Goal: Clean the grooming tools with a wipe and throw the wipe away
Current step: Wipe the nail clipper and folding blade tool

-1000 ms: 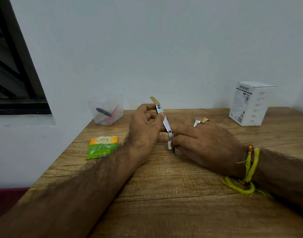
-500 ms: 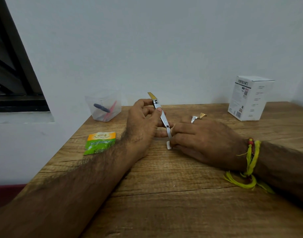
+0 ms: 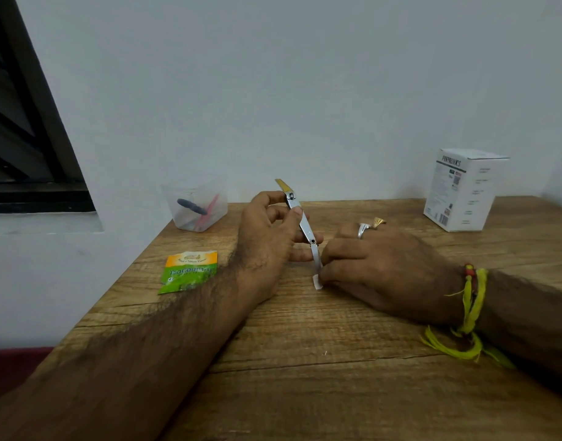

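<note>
A silver nail clipper (image 3: 300, 218) with its gold-tipped lever swung out stands tilted over the middle of the wooden table (image 3: 305, 377). My left hand (image 3: 267, 237) pinches its upper part between thumb and fingers. My right hand (image 3: 378, 268) pinches a small white wipe (image 3: 317, 280) around the clipper's lower blade, close to the tabletop. Most of the wipe is hidden under my right fingers. A clear plastic cup (image 3: 195, 203) at the back left holds a dark tool and a pink tool.
A green and orange sachet (image 3: 188, 270) lies flat left of my left forearm. A white cardboard box (image 3: 462, 189) stands at the back right by the wall. The table's left edge runs beside a wall with a dark window frame (image 3: 28, 154).
My right hand has slid the wipe slightly down the clipper's lower blade. The left hand keeps holding the clipper in nearly the same spot.
</note>
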`<state>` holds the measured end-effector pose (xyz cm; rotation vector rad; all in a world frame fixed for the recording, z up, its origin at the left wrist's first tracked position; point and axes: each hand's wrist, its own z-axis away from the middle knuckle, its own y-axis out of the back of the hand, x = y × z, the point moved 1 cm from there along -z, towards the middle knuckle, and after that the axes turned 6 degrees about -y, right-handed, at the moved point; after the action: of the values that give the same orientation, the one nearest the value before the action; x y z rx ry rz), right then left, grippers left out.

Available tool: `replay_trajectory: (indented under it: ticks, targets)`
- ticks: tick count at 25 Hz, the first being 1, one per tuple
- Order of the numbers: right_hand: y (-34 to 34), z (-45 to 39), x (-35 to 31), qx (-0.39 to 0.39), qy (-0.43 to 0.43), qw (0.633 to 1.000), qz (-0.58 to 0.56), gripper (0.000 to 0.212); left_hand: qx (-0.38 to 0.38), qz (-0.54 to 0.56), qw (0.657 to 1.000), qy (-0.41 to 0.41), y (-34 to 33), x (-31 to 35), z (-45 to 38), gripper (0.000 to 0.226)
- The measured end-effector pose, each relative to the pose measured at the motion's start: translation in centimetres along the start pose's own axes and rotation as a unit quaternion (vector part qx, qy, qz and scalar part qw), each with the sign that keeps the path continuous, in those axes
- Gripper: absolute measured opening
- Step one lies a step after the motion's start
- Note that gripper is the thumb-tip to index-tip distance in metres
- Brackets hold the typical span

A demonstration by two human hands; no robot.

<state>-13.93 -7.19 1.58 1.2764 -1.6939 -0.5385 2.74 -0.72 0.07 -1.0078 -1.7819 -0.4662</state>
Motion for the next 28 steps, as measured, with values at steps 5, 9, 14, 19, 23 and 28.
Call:
replay_trajectory:
  ticks: [5, 9, 14, 19, 23, 28]
  targets:
    - [-0.7, 0.5, 0.5, 0.011, -0.052, 0.996, -0.065, 0.02, 0.024, 0.019, 0.999, 0.028, 0.1, 0.2, 0.0, 0.02]
    - [-1.5, 1.2, 2.2, 0.17, -0.227, 0.936, -0.208, 0.009, -0.01, 0.059, 0.993, 0.099, 0.1, 1.1, 0.0, 0.018]
    - [-1.5, 1.1, 2.6, 0.237, -0.306, 0.9, -0.201, 0.009, -0.036, 0.036, 0.988, 0.144, -1.6, 2.0, 1.1, 0.017]
    - [-1.2, 1.1, 2.7, 0.258, -0.313, 0.897, -0.176, 0.007, -0.022, 0.131, 0.972, 0.194, -2.6, 2.7, 1.9, 0.023]
    - [-1.1, 1.1, 2.8, 0.286, -0.327, 0.889, -0.146, 0.005, -0.049, 0.165, 0.955, 0.242, -2.7, 2.5, 2.4, 0.033]
    - [-1.6, 0.7, 2.9, 0.298, -0.283, 0.907, -0.092, 0.006, -0.06, 0.137, 0.961, 0.233, -2.9, 2.2, 2.6, 0.036]
